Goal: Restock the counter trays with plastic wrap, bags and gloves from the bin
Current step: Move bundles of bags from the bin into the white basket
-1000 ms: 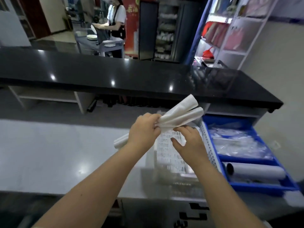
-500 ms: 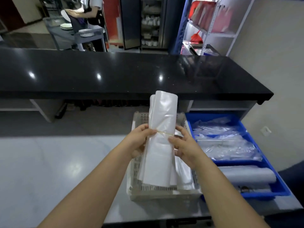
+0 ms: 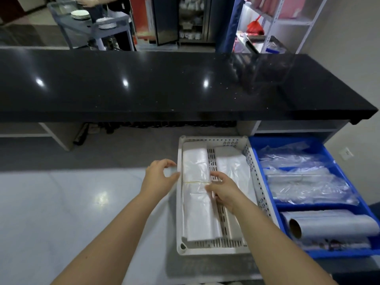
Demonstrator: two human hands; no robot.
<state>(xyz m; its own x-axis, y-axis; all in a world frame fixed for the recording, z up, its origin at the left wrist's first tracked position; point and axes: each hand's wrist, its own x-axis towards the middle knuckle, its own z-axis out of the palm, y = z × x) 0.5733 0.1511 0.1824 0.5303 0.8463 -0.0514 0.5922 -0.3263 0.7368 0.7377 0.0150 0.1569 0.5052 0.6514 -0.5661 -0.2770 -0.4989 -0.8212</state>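
Observation:
A white perforated tray (image 3: 213,250) sits on the grey worktop. In its left half lies a bundle of white plastic bags (image 3: 195,212) bound by a thin rubber band. A second bag bundle (image 3: 232,165) lies in the right half. My left hand (image 3: 160,177) hovers at the tray's left rim, its thumb tip touching the bundle's edge and its fingers loosely curved. My right hand (image 3: 223,189) grips the bundle's right edge at the band. Right of the tray stands a blue bin (image 3: 287,141) with clear plastic packs (image 3: 304,182) and a roll of plastic wrap (image 3: 333,225).
A raised black counter (image 3: 164,85) runs across behind the tray. The pale grey worktop (image 3: 61,202) stretches to the left. Beyond the counter a person stands at a grey cart (image 3: 92,25) with stacked plates, and shelving lines the far right wall.
The bag bundle, held upright above the tray half a second ago, now lies flat in the tray's left half. Both hands came down with it, and my left hand has loosened.

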